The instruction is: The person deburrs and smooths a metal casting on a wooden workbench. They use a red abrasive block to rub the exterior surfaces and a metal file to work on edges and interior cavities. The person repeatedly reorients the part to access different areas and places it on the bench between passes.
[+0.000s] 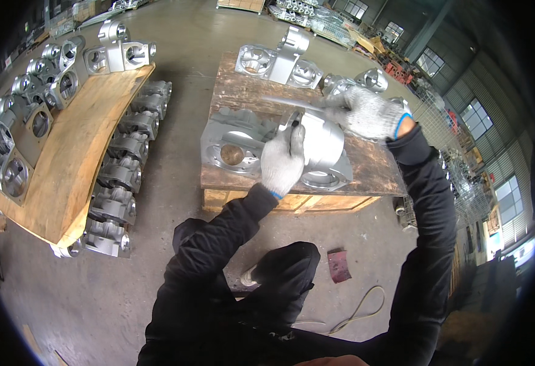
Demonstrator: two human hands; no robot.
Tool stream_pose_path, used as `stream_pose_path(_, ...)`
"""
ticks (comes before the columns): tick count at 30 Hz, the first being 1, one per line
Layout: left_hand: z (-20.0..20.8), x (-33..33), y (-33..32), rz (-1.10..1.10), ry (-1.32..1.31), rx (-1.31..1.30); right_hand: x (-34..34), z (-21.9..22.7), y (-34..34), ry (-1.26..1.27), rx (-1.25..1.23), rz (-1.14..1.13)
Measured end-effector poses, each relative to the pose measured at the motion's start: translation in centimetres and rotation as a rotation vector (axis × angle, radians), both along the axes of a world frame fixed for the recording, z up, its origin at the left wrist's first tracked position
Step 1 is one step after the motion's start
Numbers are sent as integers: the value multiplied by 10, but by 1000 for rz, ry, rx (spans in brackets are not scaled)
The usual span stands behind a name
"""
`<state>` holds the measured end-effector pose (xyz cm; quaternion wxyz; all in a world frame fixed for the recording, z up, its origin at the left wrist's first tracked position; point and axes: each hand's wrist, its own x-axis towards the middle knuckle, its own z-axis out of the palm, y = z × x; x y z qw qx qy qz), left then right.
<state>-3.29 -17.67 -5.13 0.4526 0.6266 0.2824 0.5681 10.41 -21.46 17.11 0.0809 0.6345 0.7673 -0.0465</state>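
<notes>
A silver-grey metal casting (pixel 231 139) with a cylindrical barrel and round openings in its flanges lies on the wooden bench top in front of me. My left hand (pixel 282 160), in a white knit glove with dark marks on the fingers, grips it by the barrel, near the rim. Above the barrel's right side is my right hand (pixel 365 113), gloved in white with a blue cuff. Its fingers are closed around a thin, straight file (pixel 292 102), blurred by motion, which points left over the casting. The glove hides the file's handle end.
Another casting (pixel 280 61) stands on the bench's (pixel 234 79) far edge, with more to its right. At left, a wooden board (pixel 90 122) carries several castings, with more stacked below. A reddish sheet (pixel 339 266) and a looped cord (pixel 365 311) lie on the floor.
</notes>
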Motion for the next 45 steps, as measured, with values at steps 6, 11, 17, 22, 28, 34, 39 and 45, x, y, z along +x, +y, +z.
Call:
stream_pose_path(6,-28,-29,-56,45,-9,132,11,30,-59,281,-357,-476)
stream_pose_path(11,-59,-51,-95,-43,-11,91,15,5,-72,392,-481,-218)
stream_pose_path(17,-85,-66,-123,-12,-4,173,-6,20,-88,317,-513,-410)
stream_pose_path(22,-97,-70,-130,1,58,203,-30,-16,-80,345,-619,-68)
stream_pose_path(28,-96,-68,-131,37,9,216,-36,-9,-83,201,-625,-185)
stream_pose_path(34,-72,-60,-120,3,6,105,-30,-38,-85,295,-348,85)
stream_pose_path(39,-39,-38,-83,77,-23,84,-18,-31,-110,212,142,-124)
stream_pose_path(45,2,-11,1,83,87,103,-14,-85,-122,580,548,-136)
